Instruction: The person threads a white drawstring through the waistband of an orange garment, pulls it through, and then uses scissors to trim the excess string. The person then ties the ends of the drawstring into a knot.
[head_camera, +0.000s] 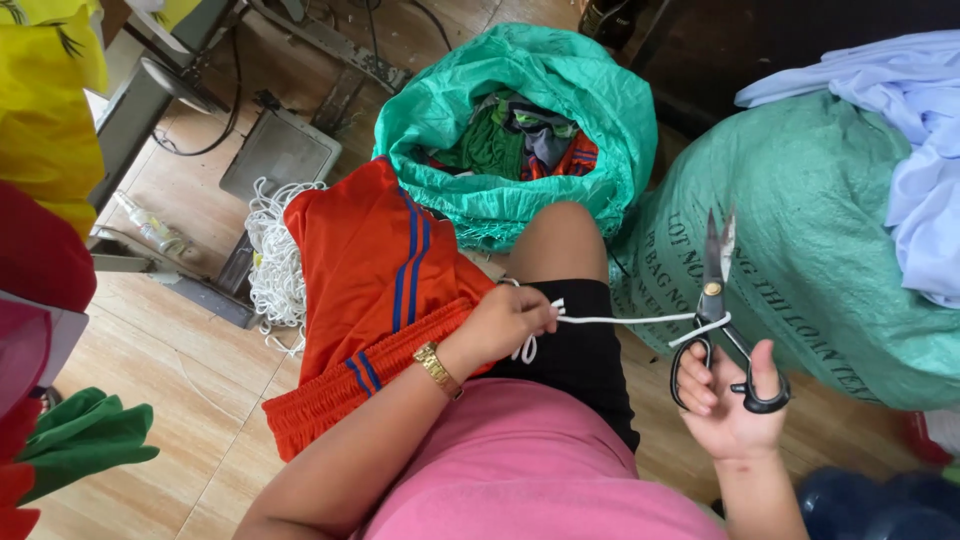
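Orange shorts (370, 270) with blue stripes and a gathered waistband lie over my left knee. My left hand (510, 322), a gold watch on its wrist, pinches a white drawstring (625, 320) at the waistband. The cord runs taut to the right, where my right hand (728, 400) holds black-handled scissors (718, 300) pointing up, blades slightly apart. The cord's end loops over the scissors near the pivot and my fingers.
An open green woven sack (600, 110) of coloured garments stands ahead. A larger full green sack (800, 230) sits at right with pale blue cloth (920, 150) on top. A bundle of white cords (272, 250) lies on the wooden floor, by a sewing-machine stand (150, 100).
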